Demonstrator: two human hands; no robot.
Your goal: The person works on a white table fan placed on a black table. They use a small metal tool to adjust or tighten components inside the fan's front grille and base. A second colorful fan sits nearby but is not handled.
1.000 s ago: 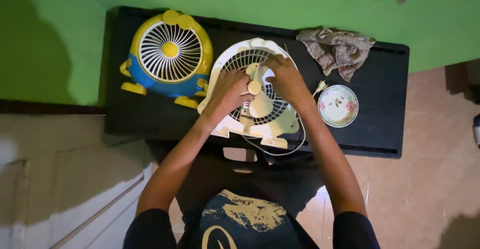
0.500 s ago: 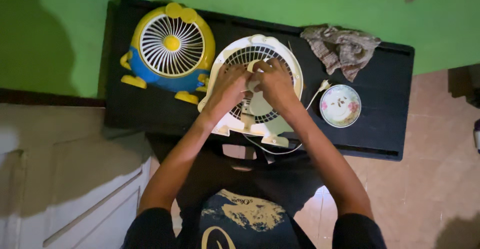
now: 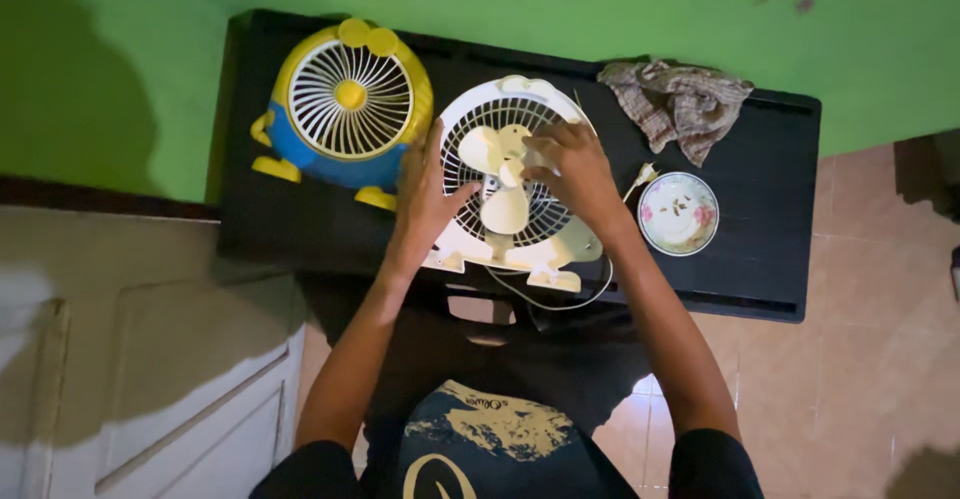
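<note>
At the far left of the black worktop lies a yellow fan with blue sides, face up, grille on, untouched. Just beside it lies the white fan, also on its back near the worktop's middle, its front grille off so the 3 cream blades are bare. The left hand lies spread over the white fan's left rim, thumb reaching in toward the blades, steadying the body rather than pinching anything. The right hand sits over the hub with its fingers curled down around the blade centre; whether that grip pinches a nut or only the hub is hidden under the knuckles. A white cord loops off the front edge. Right of the fan stands a small flowered dish holding tiny dark bits, likely screws, and behind it a crumpled rag.

Risks, as I judge them: the thin blades could crack if twisted hard, the hanging cord could snag and drag the fan, and a nudged dish would scatter its small parts.
</note>
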